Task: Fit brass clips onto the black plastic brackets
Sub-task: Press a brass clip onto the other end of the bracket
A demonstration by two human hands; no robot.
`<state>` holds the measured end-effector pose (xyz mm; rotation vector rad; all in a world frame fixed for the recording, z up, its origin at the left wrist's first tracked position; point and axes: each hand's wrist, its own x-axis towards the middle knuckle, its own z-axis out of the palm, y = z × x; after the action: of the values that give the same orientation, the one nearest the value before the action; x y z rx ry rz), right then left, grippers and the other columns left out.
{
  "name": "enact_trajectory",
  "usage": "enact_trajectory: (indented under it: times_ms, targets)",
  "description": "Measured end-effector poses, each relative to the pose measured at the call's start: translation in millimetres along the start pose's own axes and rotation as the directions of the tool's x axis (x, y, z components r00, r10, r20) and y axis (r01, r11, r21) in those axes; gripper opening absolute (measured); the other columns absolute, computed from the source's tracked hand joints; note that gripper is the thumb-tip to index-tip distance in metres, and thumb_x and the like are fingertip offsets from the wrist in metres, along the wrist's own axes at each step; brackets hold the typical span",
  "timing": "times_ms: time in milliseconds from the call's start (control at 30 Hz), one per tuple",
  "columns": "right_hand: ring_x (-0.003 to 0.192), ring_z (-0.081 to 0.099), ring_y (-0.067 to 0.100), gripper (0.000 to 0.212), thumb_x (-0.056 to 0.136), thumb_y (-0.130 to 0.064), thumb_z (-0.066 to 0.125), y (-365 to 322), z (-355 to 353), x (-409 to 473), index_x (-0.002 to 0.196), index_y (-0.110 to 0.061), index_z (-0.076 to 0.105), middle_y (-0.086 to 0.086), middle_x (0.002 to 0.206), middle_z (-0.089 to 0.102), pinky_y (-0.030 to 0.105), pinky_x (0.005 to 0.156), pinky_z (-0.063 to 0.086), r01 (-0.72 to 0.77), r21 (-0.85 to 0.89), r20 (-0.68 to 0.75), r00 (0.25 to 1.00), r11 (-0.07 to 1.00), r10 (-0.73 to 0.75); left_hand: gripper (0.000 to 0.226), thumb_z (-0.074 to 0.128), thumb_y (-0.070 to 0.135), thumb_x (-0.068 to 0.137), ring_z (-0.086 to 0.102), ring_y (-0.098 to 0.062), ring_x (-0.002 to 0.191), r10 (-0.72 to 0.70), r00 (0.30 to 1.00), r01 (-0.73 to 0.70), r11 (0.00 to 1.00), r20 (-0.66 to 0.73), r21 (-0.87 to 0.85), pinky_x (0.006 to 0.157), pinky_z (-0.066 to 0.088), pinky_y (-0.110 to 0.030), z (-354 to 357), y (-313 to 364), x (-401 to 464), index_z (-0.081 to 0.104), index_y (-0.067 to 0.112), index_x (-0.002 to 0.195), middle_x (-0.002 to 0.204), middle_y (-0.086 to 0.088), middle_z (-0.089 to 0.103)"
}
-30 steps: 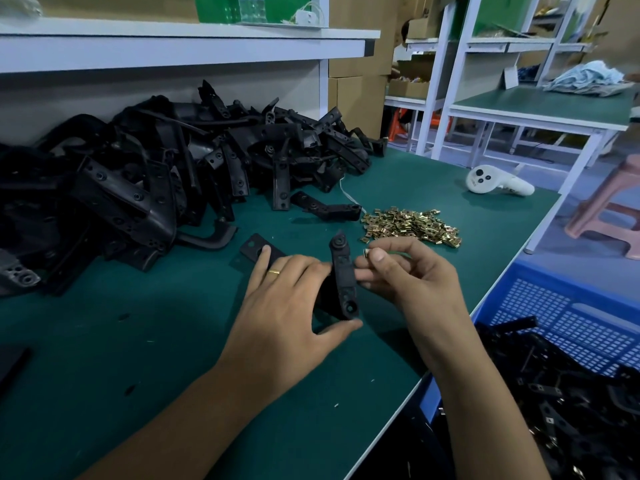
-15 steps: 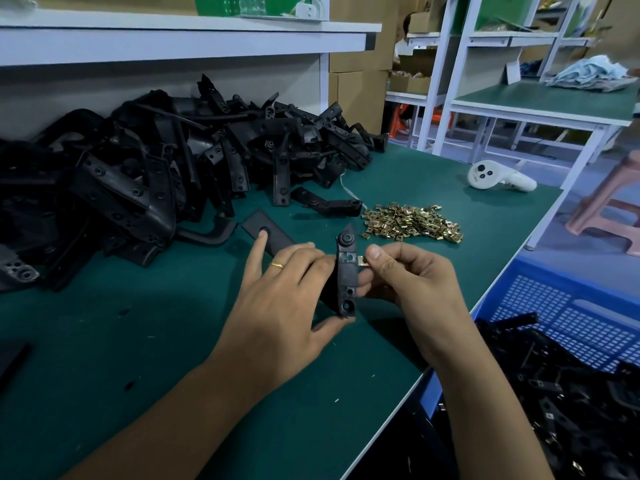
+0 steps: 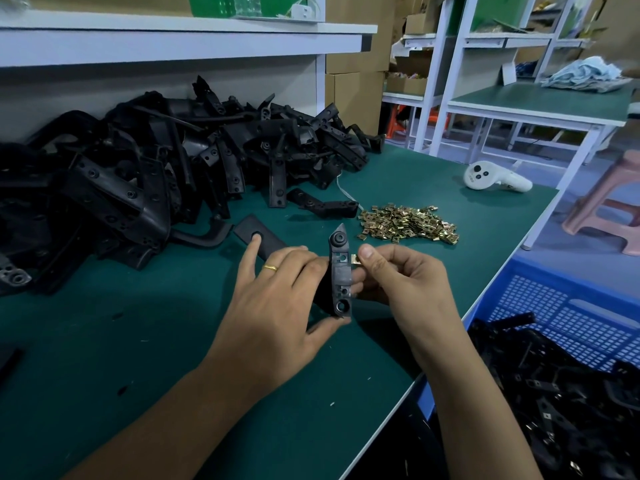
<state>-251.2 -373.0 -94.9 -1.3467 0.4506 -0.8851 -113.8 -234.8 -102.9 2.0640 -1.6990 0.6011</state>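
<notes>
A brass clip (image 3: 354,259) is pinched between the thumb and fingers of the right hand (image 3: 403,282) and is held against the right edge of a black bracket (image 3: 340,271), near its far end. The bracket is gripped by the left hand (image 3: 273,292): fingers are curled over its left side, the thumb is hooked under its near end, and the index finger is stretched out flat over the part's far-left arm. The bracket's visible face stands with its long axis running near to far, so the clip lies immediately to the right of it and the coming push is judged to go leftward, across that axis. The right hand is the nearer of the 2 to the clip; the left only steadies the part.

Only a sliver of the clip is seen beside the thumb, so whether it is already seated on the edge cannot be told. Much of the bracket is covered by the left hand.

Farther right on the green bench (image 3: 433,188), a heap of loose clips (image 3: 410,225) lies within reach. At far left, a large pile of brackets (image 3: 166,174) is stacked against the back wall. At near right, a blue crate (image 3: 561,306) holding more black parts is cut off by the frame.
</notes>
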Motion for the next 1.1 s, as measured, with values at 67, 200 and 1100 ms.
enact_trajectory:
  times_ms: [67,200,1100]
  targets:
    - [0.064,0.071,0.022,0.024,0.097,-0.019,0.069,-0.7,0.0,-0.4,0.092,0.005,0.070,0.019,0.078,0.075,0.029,0.066,0.060,-0.008,-0.009,0.007,1.000,1.000,0.008,0.066,0.060,0.066,0.087,0.052,-0.017,0.131,0.006,1.000,-0.006,1.000,-0.001,-0.001,0.122,0.022,-0.059,0.4,-0.5,-0.4,0.055,0.019,0.133,0.128,0.007,0.059]
    - [0.063,0.072,0.022,0.027,0.097,-0.019,0.069,-2.6,1.9,-1.3,0.093,0.008,0.070,0.019,0.076,0.075,0.031,0.065,0.062,-0.016,-0.029,-0.001,1.000,0.999,0.016,0.067,0.061,0.065,0.087,0.052,-0.018,0.131,0.022,1.000,-0.022,0.999,0.009,0.024,0.122,0.022,-0.060,0.2,-0.6,0.0,0.055,0.017,0.134,0.128,0.005,0.059]
    - [0.077,0.061,0.007,0.015,0.100,-0.029,0.063,-18.4,-59.3,2.2,0.099,-0.030,0.078,-0.014,0.086,0.071,0.020,0.064,0.040,-0.042,-0.817,-0.201,0.956,0.575,-0.216,0.085,0.032,0.087,0.082,0.040,-0.006,0.124,-0.235,0.950,0.261,0.959,0.205,-0.111,0.124,0.020,-0.037,-0.6,0.9,2.0,0.056,0.030,0.139,0.125,0.017,0.055]
